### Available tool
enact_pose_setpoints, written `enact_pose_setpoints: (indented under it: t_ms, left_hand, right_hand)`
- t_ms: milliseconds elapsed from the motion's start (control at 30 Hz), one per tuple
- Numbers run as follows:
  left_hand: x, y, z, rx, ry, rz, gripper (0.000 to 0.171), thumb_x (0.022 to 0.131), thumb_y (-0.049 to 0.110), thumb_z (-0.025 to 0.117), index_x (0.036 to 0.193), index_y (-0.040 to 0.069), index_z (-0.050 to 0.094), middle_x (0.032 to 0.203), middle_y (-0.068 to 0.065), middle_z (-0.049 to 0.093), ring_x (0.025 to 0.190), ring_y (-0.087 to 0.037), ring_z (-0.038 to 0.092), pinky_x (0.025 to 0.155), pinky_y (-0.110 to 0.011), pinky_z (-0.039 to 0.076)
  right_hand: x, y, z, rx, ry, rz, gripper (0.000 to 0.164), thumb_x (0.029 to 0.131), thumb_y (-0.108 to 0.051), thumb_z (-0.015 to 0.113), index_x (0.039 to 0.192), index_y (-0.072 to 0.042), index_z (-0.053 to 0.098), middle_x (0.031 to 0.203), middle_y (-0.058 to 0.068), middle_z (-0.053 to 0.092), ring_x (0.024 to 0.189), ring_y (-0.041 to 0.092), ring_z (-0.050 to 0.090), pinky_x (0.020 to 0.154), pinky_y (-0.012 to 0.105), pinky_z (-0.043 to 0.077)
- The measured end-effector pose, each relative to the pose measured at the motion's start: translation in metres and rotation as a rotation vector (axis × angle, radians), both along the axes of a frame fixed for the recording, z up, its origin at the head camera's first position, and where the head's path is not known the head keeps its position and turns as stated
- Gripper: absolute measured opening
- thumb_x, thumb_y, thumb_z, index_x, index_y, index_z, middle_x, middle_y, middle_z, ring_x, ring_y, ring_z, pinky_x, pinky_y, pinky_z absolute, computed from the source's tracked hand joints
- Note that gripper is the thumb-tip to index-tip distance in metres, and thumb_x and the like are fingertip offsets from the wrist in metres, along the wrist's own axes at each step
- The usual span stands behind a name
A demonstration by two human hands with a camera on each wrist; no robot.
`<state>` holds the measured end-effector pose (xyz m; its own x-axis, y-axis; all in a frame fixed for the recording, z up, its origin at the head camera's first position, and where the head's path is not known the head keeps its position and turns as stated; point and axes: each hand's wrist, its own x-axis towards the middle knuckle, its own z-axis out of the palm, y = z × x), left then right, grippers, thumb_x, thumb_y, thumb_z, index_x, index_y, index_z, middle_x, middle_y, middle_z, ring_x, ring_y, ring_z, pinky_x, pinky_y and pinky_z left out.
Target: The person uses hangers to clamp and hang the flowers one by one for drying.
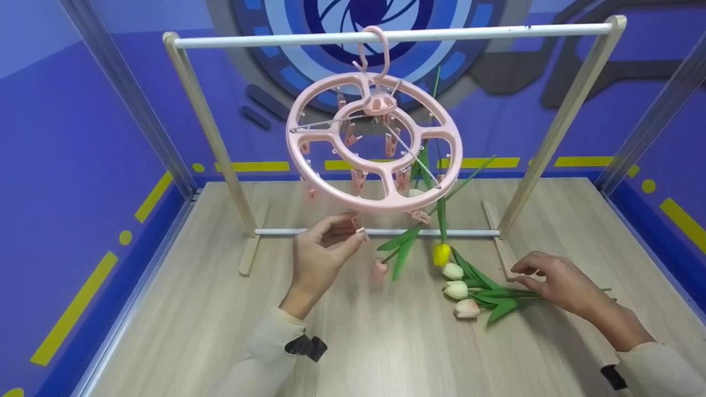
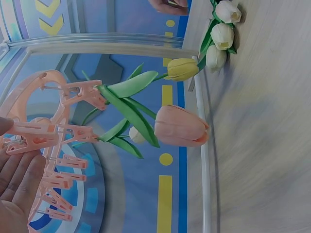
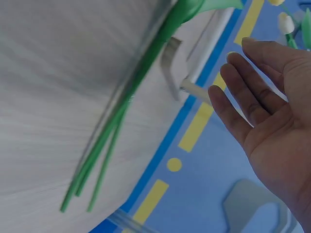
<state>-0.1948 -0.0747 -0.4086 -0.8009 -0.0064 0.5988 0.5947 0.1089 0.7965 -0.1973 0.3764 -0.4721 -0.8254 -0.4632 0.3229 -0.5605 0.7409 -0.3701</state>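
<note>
As the left hand [image 1: 322, 255] is pinching a pink clothespin [image 1: 357, 224], apparently steadying it, the empty right hand [image 1: 562, 282] is hovering near 3 tulips [image 1: 456, 290].

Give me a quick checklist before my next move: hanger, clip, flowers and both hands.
1. Hook over the top bar: ok.
2. Left hand pinching a clip: ok.
3. Clip jaws open wide enough for a stem: cannot tell.
4. Right hand holding a flower: not ok, it is empty.
5. Pink tulip hanging head-down: ok.
6. Pale tulips on the table, seemingly within right-hand reach: ok.
</note>
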Motion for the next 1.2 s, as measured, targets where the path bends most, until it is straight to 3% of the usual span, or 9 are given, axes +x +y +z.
enact_pose_setpoints:
  t_ms: [300, 667, 933, 1200]
  left_hand:
    - [0.0, -0.001, -0.002, -0.026, 0.015, 0.019, 0.032, 0.089, 0.005, 0.086, 0.118, -0.003, 0.076, 0.106, -0.006, 0.079, 0.096, -0.022, 0.077, 0.085, -0.035, 0.065]
    - [0.0, -0.001, -0.002, -0.038, 0.015, 0.023, 0.032, 0.089, 0.005, 0.086, 0.119, -0.001, 0.076, 0.107, -0.006, 0.079, 0.097, -0.021, 0.077, 0.086, -0.034, 0.064]
    - [-0.001, -0.002, -0.002, -0.034, 0.019, 0.016, 0.032, 0.089, 0.005, 0.086, 0.118, -0.004, 0.076, 0.107, -0.005, 0.079, 0.096, -0.021, 0.077, 0.084, -0.035, 0.065]
    - [-0.001, -0.002, -0.003, -0.027, 0.014, 0.002, 0.033, 0.09, 0.005, 0.086, 0.119, -0.004, 0.075, 0.108, -0.005, 0.079, 0.097, -0.022, 0.077, 0.084, -0.036, 0.065]
  right_hand:
    - [0.001, 0.016, -0.01, 0.063, -0.12, -0.056, 0.016, 0.09, 0.001, 0.082, 0.099, -0.012, 0.078, 0.096, -0.003, 0.072, 0.087, 0.019, 0.07, 0.073, 0.041, 0.061]
    - [0.001, 0.028, -0.023, 0.127, -0.182, -0.039, 0.022, 0.084, 0.006, 0.083, 0.089, -0.014, 0.076, 0.089, -0.009, 0.067, 0.081, 0.014, 0.068, 0.07, 0.037, 0.06]
    - [0.002, 0.029, -0.027, 0.15, -0.147, -0.031, 0.026, 0.081, 0.011, 0.082, 0.087, -0.014, 0.076, 0.089, -0.008, 0.065, 0.08, 0.011, 0.064, 0.067, 0.035, 0.058]
    - [0.004, 0.028, -0.031, 0.187, -0.109, -0.047, 0.029, 0.079, 0.01, 0.084, 0.087, -0.016, 0.075, 0.091, -0.007, 0.064, 0.083, 0.019, 0.066, 0.072, 0.042, 0.059]
